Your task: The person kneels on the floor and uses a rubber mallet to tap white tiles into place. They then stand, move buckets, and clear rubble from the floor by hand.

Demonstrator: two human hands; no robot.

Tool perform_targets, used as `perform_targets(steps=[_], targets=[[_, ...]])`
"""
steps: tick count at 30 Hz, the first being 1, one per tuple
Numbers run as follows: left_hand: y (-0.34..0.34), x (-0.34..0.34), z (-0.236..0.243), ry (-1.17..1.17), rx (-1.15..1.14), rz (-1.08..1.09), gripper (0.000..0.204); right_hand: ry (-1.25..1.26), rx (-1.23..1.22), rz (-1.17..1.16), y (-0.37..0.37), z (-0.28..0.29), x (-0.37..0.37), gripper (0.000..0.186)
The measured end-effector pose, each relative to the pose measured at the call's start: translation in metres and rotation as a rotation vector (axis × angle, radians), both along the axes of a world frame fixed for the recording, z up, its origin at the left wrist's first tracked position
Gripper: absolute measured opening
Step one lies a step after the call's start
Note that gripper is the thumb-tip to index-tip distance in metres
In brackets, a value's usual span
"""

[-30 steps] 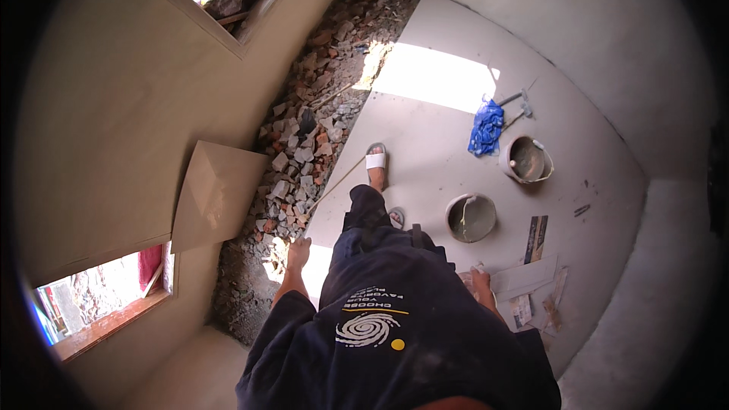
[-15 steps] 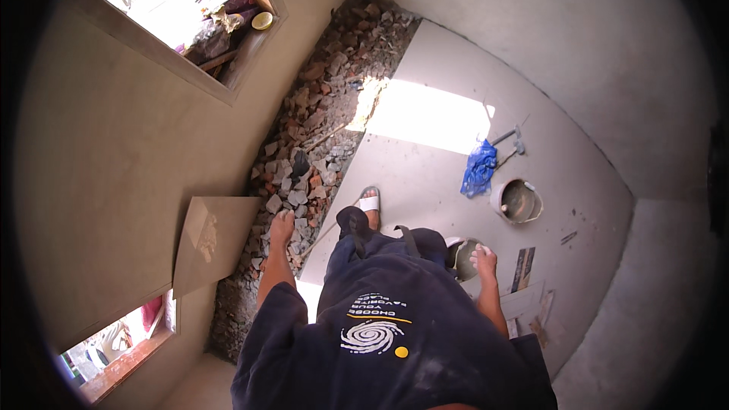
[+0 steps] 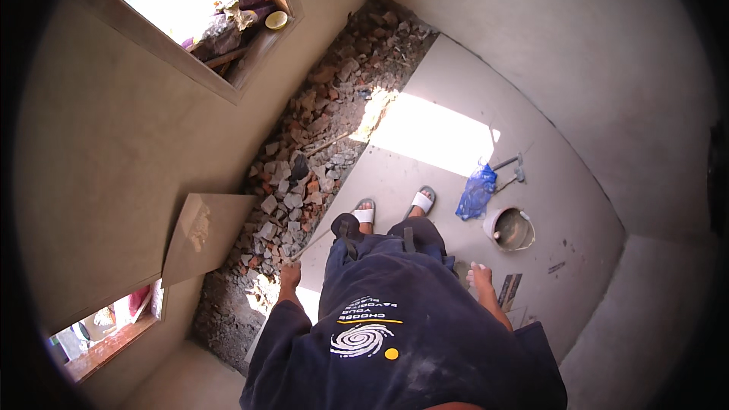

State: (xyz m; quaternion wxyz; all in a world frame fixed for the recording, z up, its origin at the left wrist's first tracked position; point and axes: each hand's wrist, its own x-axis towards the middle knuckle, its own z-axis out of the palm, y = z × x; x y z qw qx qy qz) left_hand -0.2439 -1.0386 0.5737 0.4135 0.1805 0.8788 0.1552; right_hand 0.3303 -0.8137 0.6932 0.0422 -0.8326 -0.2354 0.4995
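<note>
My left hand (image 3: 290, 275) hangs at my left side above the rubble edge, its fingers loosely bent and nothing seen in it. A thin stick (image 3: 313, 243) lies close beyond its fingertips, apparently on the floor. On the other side hangs my right hand (image 3: 480, 276), fingers slightly apart and empty. Just left of it a bucket (image 3: 462, 267) is mostly hidden by my dark trousers. Another pale bucket (image 3: 510, 229), with something grey inside and a small handle-like piece at its rim, stands farther right. My feet wear white-strapped sandals (image 3: 423, 200).
Broken brick and stone rubble (image 3: 292, 190) runs along the left wall. Large pale tiles (image 3: 395, 171) cover the floor. A blue plastic bag (image 3: 477, 192) lies beside a long-handled tool (image 3: 510, 163). One tile (image 3: 203, 234) leans on the left wall, near two window openings.
My second sandalled foot has come into view beside the first. My left hand has swung back toward my body. The nearer bucket, largely visible before, is now mostly covered by my trousers.
</note>
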Motion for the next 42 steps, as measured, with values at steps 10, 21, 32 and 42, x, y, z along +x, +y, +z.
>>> perform_targets(steps=[10,21,32,42], targets=[[0.104,0.079,0.054,0.064,0.049,0.191,0.054,0.087,0.198,0.192,0.168,-0.032,0.048,0.036],[0.230,0.162,0.099,0.050,0.345,0.065,0.048,0.035,0.160,0.239,0.247,-0.027,0.131,0.030],[0.091,0.184,0.029,-0.234,-0.056,0.295,0.043,0.154,0.221,0.134,0.251,-0.063,0.141,0.032],[0.286,0.161,0.149,0.174,0.274,0.046,0.048,0.044,0.102,0.291,0.242,-0.032,0.125,0.040]])
